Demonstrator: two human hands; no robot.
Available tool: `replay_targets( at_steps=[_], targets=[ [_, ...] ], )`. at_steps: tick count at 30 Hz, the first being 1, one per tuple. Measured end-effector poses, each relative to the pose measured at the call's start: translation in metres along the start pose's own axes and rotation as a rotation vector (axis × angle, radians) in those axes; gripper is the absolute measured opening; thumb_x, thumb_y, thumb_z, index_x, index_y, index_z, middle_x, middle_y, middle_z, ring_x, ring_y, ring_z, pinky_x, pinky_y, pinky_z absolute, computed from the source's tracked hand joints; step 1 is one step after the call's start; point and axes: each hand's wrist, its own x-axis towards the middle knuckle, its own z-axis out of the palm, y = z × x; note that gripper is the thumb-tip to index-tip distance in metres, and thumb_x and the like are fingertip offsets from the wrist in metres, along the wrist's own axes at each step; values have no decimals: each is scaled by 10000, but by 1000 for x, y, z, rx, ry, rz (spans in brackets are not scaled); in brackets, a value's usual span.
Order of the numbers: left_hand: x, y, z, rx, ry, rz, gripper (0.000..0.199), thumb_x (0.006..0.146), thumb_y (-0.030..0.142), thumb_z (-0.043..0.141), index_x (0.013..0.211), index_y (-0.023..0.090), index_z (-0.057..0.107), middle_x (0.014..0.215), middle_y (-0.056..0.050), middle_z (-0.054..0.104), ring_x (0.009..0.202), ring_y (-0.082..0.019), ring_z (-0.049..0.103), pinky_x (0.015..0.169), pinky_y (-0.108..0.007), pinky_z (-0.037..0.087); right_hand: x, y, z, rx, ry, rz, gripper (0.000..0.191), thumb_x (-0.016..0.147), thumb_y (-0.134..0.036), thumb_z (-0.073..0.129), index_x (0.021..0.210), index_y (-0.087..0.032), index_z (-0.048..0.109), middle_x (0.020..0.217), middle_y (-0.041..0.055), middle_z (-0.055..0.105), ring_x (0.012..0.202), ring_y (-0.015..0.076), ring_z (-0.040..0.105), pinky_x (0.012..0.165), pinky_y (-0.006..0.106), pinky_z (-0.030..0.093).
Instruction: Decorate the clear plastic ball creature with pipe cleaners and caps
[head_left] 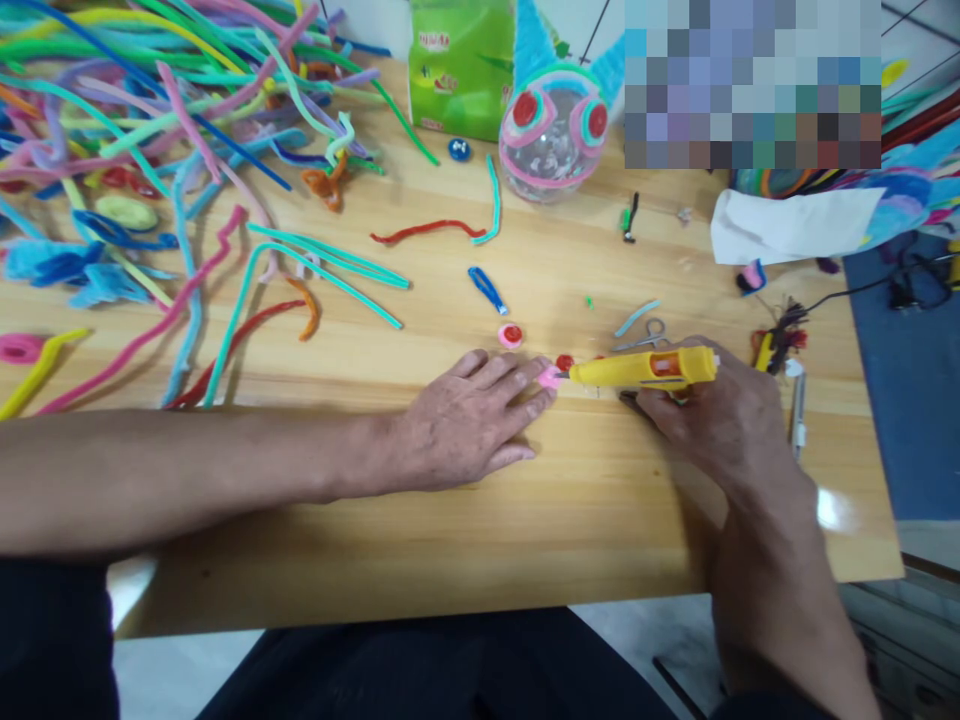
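Observation:
My left hand lies flat on the table, its fingers stretched out and apart. Its fingertips touch a small pink coiled piece. In my right hand is a yellow glue gun, gripped from the right side. The nozzle points left and meets the pink piece or hovers just over it; I cannot tell which. A small red disc sits right behind the nozzle. Further back lies a pink round with a red centre. Small scissors rest behind the glue gun, partly hidden by it.
Many coloured pipe cleaners pile up at the left. A clear ball with pink-ringed red eyes and blue ears stands at the back beside a green tissue pack. On the right are a utility knife and a dark cable.

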Motion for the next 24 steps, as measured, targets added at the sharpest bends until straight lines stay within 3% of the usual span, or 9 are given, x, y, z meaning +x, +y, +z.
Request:
replay_targets(
  at_steps=[18, 24],
  targets=[
    [0, 0, 2, 2, -1, -5, 606, 1075, 573, 578, 1531, 176, 616, 1641, -164, 564, 1393, -343, 545, 1101, -463, 412, 0, -2, 0, 22, -20, 47, 191, 863, -287, 599, 955, -191, 735, 875, 82, 790, 703, 212, 714, 611, 292, 517],
    [-1, 0, 3, -2, 14, -3, 603, 1079, 566, 573, 1534, 172, 611, 1626, -171, 573, 1395, -344, 545, 1098, -461, 409, 3, -6, -7, 5, -38, 226, 150, 830, -330, 621, 875, -214, 705, 843, 107, 777, 739, 294, 745, 652, 371, 542]
  ],
)
